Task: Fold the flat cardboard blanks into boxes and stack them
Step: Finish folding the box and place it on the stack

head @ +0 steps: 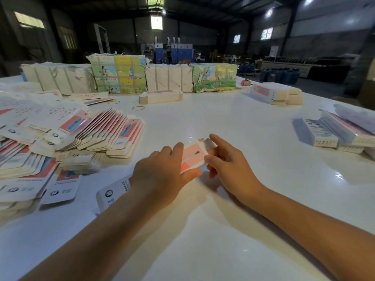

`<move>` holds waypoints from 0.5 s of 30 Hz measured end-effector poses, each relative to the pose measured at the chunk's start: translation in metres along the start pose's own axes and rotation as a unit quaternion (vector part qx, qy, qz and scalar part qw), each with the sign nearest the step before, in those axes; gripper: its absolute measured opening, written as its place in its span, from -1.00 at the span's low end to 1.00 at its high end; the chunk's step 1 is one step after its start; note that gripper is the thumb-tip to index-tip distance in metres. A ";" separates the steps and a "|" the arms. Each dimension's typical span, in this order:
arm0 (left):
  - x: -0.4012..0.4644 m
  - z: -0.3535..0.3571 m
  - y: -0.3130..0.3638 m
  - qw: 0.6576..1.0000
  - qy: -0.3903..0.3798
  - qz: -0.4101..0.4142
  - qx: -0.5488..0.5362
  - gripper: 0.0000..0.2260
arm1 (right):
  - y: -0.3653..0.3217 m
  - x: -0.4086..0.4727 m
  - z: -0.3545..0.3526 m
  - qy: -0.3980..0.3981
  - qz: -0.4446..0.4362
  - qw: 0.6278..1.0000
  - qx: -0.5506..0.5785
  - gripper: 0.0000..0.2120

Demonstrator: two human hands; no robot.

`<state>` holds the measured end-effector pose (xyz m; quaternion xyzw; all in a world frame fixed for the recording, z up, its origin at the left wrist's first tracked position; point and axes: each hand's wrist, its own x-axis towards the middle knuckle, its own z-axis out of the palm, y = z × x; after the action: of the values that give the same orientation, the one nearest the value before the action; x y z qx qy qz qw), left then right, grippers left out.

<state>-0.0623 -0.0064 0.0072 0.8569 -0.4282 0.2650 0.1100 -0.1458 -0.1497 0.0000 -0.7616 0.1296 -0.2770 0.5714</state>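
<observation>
White table (pixel 233 122) fills the view. Back edge: row of strapped bundles (pixel 121 75), some plain, some with printed scenes. Left: big fanned heap of flat blanks (pixel 67 138), pink and blue print, spilling toward the near edge. Right edge: folded boxes (pixel 334 132) lying side by side; more at far right (pixel 274 93). Small stack of blanks (pixel 160 96) in front of the bundles, two rubber bands (pixel 138 108) just beside it. Centre, on the table: one blank (pixel 192 154) held at both ends. Left hand (pixel 160 175) lies over it, thumb curled under the near edge, gripping. Right hand (pixel 227 161) pinches the far end, index finger straight, raised flap by it.
</observation>
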 end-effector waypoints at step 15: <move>-0.001 0.013 0.003 0.995 0.004 0.046 0.083 -0.26 | -0.002 -0.002 0.003 -0.026 -0.070 0.991 -0.108 -0.76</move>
<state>-0.0611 -0.0129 -0.0042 0.8417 -0.4429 0.3077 0.0277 -0.1459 -0.1457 0.0008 -0.8330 0.0903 -0.2803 0.4683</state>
